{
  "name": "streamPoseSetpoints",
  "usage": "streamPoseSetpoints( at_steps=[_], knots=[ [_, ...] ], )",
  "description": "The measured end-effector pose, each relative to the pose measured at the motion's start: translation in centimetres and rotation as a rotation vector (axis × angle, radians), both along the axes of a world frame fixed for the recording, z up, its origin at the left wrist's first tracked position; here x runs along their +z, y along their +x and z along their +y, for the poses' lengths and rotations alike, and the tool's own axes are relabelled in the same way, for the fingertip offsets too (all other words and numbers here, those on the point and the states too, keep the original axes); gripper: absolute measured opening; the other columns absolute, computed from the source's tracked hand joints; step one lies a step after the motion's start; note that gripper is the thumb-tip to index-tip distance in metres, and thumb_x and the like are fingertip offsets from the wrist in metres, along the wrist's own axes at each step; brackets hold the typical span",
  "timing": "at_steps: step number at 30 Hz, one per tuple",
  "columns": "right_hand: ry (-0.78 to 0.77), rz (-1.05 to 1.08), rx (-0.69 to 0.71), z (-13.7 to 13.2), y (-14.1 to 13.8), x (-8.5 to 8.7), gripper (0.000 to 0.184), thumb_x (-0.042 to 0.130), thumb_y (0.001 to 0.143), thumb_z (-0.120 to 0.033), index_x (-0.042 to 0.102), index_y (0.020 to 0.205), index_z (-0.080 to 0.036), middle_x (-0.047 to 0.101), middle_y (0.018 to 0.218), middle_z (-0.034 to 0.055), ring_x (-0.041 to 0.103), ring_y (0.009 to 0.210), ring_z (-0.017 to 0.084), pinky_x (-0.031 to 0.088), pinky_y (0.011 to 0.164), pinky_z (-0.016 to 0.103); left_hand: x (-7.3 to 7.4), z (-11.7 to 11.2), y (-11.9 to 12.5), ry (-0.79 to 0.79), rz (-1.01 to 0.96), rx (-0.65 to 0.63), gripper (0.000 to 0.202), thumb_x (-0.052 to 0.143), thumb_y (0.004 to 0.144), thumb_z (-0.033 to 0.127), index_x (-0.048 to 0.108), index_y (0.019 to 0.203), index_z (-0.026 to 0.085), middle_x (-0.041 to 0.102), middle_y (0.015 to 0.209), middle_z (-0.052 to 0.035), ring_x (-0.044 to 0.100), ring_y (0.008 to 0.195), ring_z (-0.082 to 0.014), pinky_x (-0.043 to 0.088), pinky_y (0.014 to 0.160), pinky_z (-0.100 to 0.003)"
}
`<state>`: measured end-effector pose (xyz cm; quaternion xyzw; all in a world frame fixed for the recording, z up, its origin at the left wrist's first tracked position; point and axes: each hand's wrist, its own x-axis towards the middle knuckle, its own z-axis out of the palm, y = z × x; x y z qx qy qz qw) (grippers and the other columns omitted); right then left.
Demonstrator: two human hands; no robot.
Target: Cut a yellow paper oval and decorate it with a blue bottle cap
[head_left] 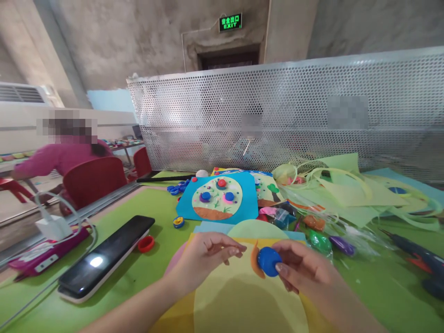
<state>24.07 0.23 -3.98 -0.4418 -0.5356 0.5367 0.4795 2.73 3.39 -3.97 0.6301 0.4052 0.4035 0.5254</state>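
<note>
My right hand point(301, 266) pinches a round blue bottle cap point(269, 262) by its right side. A strip of orange clay point(257, 263) clings along the cap's left edge, its ends sticking out. To the left, my left hand point(211, 256) hovers with its thumb and fingertips brought close together; whether anything tiny sits between them is hidden. Below both hands lies a pale yellow paper circle point(249, 300) on an orange-yellow sheet point(173, 314). Beyond them rests a blue card point(248, 194) bearing a cream oval with clay shapes and caps.
A long black power bank or phone-like device point(111, 254), a red cap ring point(146, 243) and a purple power strip point(48, 254) lie left. Bagged clay point(319, 240), paper scraps point(347, 185) and a glue gun point(419, 254) are right. A perforated metal screen point(294, 115) stands behind; a person point(65, 152) sits far left.
</note>
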Motion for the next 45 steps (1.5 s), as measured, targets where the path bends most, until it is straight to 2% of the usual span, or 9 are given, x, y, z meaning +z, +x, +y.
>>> streamPoseSetpoints(
  at_steps=[7,12,18,22,26,31,36,39,45],
  knots=[
    [-0.007,0.023,0.0,0.0,-0.1,0.1,0.024,0.075,0.064,-0.037,0.067,0.081,-0.021,0.066,0.069,0.0013,0.048,0.052,0.012,0.041,0.05,0.024,0.1,0.1,-0.1,-0.033,-0.043,0.006,0.018,0.074,0.066,0.031,0.061,0.066,0.019,0.073,0.075,-0.0019,0.065,0.073,-0.0158,0.05,0.067,-0.025],
    [-0.013,-0.028,0.003,0.0,-0.1,0.1,0.025,0.074,0.065,-0.039,0.067,0.082,-0.021,0.065,0.069,0.0019,0.052,0.054,0.014,0.043,0.05,0.026,0.3,0.2,0.0,-0.008,-0.018,0.02,0.014,0.069,0.073,0.032,0.067,0.074,0.018,0.073,0.08,-0.004,0.064,0.074,-0.016,0.048,0.065,-0.025],
    [-0.018,-0.016,-0.008,0.1,-0.2,-0.1,0.024,0.074,0.064,-0.037,0.066,0.08,-0.021,0.066,0.069,0.0021,0.05,0.053,0.014,0.042,0.05,0.026,0.0,0.1,-0.3,-0.04,-0.046,0.008,0.02,0.075,0.065,0.032,0.06,0.065,0.018,0.072,0.072,-0.0021,0.065,0.071,-0.0169,0.05,0.067,-0.027],
    [-0.007,-0.027,0.007,0.1,-0.1,-0.5,0.026,0.074,0.065,-0.038,0.066,0.082,-0.02,0.066,0.071,0.0025,0.051,0.054,0.014,0.041,0.05,0.025,0.2,0.1,-0.2,-0.027,-0.014,0.01,0.016,0.071,0.07,0.032,0.065,0.071,0.018,0.073,0.079,-0.0037,0.065,0.078,-0.0174,0.049,0.071,-0.027],
    [-0.004,-0.004,0.031,0.2,-0.1,-0.7,0.025,0.075,0.065,-0.036,0.066,0.082,-0.02,0.066,0.069,0.002,0.051,0.053,0.013,0.041,0.049,0.023,0.5,-0.2,0.0,0.009,0.026,-0.004,0.017,0.065,0.076,0.035,0.065,0.078,0.018,0.07,0.084,-0.0048,0.061,0.078,-0.0166,0.047,0.068,-0.026],
    [-0.024,-0.017,0.034,0.1,-0.2,-0.7,0.024,0.074,0.065,-0.036,0.066,0.082,-0.02,0.067,0.072,0.0024,0.05,0.055,0.013,0.041,0.05,0.023,0.1,-0.2,-0.2,0.001,0.042,-0.019,0.025,0.068,0.073,0.04,0.056,0.07,0.018,0.058,0.068,0.0004,0.053,0.065,-0.0132,0.043,0.063,-0.026],
    [-0.029,-0.026,0.036,0.0,-0.2,-0.7,0.024,0.073,0.065,-0.036,0.065,0.082,-0.021,0.067,0.071,0.0021,0.049,0.054,0.014,0.041,0.051,0.024,-0.5,-0.1,-0.4,0.018,0.081,0.0,0.029,0.069,0.071,0.042,0.051,0.069,0.019,0.057,0.069,0.0001,0.051,0.062,-0.0132,0.042,0.06,-0.026],
    [-0.031,-0.023,0.044,0.0,-0.1,-0.7,0.026,0.074,0.065,-0.038,0.065,0.083,-0.021,0.066,0.071,0.0022,0.049,0.054,0.014,0.041,0.051,0.025,-0.2,-0.2,-0.3,0.046,0.122,0.014,0.024,0.065,0.075,0.04,0.055,0.069,0.018,0.059,0.07,-0.0013,0.052,0.063,-0.0138,0.043,0.06,-0.026],
    [-0.026,-0.023,0.061,0.0,-0.2,-0.5,0.024,0.074,0.065,-0.036,0.066,0.082,-0.02,0.067,0.071,0.0026,0.052,0.056,0.014,0.04,0.051,0.024,0.6,-0.5,0.1,0.096,0.189,-0.01,0.023,0.053,0.083,0.035,0.069,0.085,0.019,0.07,0.087,-0.0071,0.062,0.082,-0.0204,0.047,0.069,-0.028]
  ],
)
